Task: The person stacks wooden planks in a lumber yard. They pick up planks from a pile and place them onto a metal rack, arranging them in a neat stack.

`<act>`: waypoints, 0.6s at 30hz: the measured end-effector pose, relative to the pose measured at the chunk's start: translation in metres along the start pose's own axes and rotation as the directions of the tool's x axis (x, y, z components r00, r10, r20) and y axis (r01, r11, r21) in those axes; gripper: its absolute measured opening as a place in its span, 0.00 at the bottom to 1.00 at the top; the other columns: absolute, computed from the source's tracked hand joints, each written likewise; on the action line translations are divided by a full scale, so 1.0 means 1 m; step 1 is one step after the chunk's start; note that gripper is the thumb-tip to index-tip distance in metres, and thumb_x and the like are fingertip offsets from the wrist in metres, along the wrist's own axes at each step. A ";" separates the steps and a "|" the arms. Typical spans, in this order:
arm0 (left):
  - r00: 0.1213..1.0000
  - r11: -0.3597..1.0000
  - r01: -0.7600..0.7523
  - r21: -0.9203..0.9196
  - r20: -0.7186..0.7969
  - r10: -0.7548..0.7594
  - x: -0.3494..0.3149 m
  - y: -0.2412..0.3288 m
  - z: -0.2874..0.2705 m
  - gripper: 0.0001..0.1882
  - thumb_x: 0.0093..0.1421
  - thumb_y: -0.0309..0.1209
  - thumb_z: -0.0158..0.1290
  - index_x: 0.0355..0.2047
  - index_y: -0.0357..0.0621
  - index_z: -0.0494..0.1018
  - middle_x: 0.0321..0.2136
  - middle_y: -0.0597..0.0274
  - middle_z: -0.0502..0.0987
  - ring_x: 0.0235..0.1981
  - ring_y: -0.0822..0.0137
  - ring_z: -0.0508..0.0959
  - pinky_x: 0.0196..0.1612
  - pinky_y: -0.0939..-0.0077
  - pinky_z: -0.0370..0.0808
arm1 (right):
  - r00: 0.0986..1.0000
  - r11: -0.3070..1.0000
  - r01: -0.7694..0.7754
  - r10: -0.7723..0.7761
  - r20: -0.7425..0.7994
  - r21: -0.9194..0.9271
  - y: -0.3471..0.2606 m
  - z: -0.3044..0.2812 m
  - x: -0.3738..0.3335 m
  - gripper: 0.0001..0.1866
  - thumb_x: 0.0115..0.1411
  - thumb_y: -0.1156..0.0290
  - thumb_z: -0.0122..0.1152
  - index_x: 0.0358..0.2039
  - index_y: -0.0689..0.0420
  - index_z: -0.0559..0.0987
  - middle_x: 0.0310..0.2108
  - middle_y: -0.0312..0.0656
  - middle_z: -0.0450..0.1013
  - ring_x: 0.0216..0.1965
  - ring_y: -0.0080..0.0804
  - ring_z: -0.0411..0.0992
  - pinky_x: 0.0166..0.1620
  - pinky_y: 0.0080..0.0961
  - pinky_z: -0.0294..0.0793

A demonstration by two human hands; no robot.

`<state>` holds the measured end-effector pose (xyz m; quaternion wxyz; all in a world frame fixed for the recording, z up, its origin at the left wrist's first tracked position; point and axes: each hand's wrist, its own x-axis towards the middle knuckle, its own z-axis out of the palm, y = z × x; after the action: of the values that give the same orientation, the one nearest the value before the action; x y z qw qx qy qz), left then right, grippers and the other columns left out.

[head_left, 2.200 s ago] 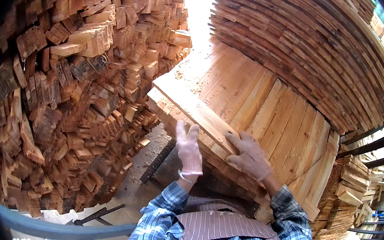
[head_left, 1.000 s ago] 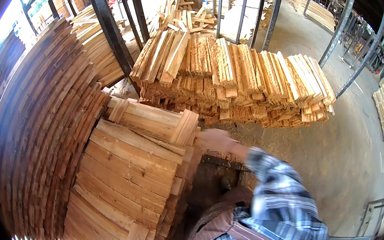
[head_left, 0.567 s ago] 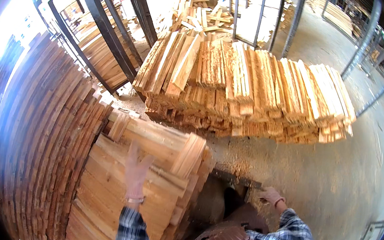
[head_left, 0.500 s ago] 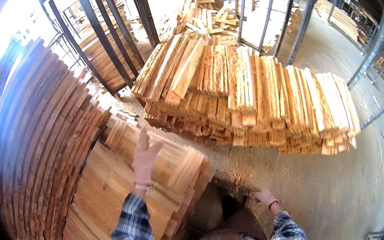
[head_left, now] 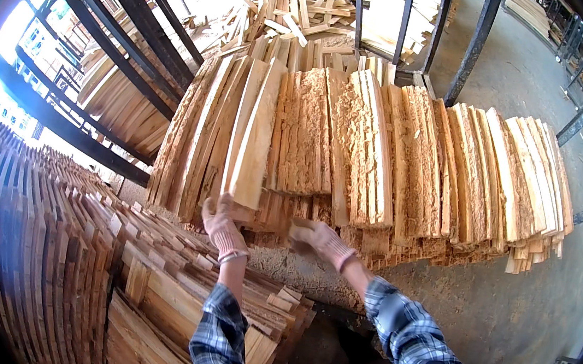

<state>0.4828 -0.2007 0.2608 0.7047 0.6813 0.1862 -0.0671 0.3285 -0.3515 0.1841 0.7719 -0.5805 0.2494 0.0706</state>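
Observation:
My left hand (head_left: 224, 230), in a pale pink knit glove, reaches to the near end of a light plank (head_left: 256, 136) lying on top of the far stack. Its fingers are apart at the plank's lower left corner; whether they touch it I cannot tell. My right hand (head_left: 324, 242), gloved alike, is in front of the same stack's near side, right of that plank. Motion smears its fingers. The wide stack of rough planks (head_left: 372, 155) lies across the view, its boards pointing away from me, with sawdust on several.
At the lower left stands a pile of boards (head_left: 158, 303), beside a tall row of darker boards (head_left: 36, 247). Black metal frames (head_left: 100, 41) rise at the far left. Loose offcuts (head_left: 302, 12) lie heaped behind the stack. Concrete floor (head_left: 498, 310) extends to the right.
The view has moved closer to the wide plank stack. My left hand has gone from above the lower left pile to the stack; my right hand has come up from my side.

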 end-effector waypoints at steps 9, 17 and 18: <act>0.901 0.797 -0.171 0.579 0.419 -0.111 0.012 0.007 0.051 0.37 0.53 0.35 0.66 0.61 0.38 0.65 0.40 0.47 0.80 0.36 0.59 0.83 0.31 0.68 0.82 | 0.998 0.996 -0.004 0.009 -0.054 0.086 -0.053 0.023 0.067 0.15 0.66 0.61 0.62 0.43 0.61 0.83 0.40 0.46 0.81 0.33 0.31 0.79 0.40 0.25 0.83; 0.824 0.901 -0.152 0.405 0.556 -0.111 -0.128 0.005 -0.091 0.30 0.53 0.31 0.63 0.56 0.35 0.70 0.40 0.47 0.81 0.38 0.55 0.83 0.39 0.64 0.81 | 0.944 0.931 0.330 -0.321 -0.079 0.158 0.004 0.029 0.036 0.09 0.66 0.69 0.61 0.40 0.61 0.83 0.36 0.41 0.82 0.34 0.29 0.79 0.38 0.23 0.81; 0.809 0.964 -0.086 0.252 0.583 -0.081 -0.156 -0.003 -0.109 0.30 0.52 0.29 0.63 0.55 0.34 0.70 0.40 0.48 0.81 0.38 0.56 0.83 0.39 0.66 0.81 | 0.934 0.923 0.355 -0.345 -0.088 0.145 0.008 0.042 0.033 0.08 0.66 0.69 0.61 0.38 0.61 0.82 0.35 0.41 0.82 0.34 0.29 0.78 0.38 0.23 0.81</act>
<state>0.3196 -0.1180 0.3132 0.6295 0.7156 -0.0526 -0.2981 0.3664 -0.3159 0.1703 0.8079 -0.5542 0.1699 -0.1064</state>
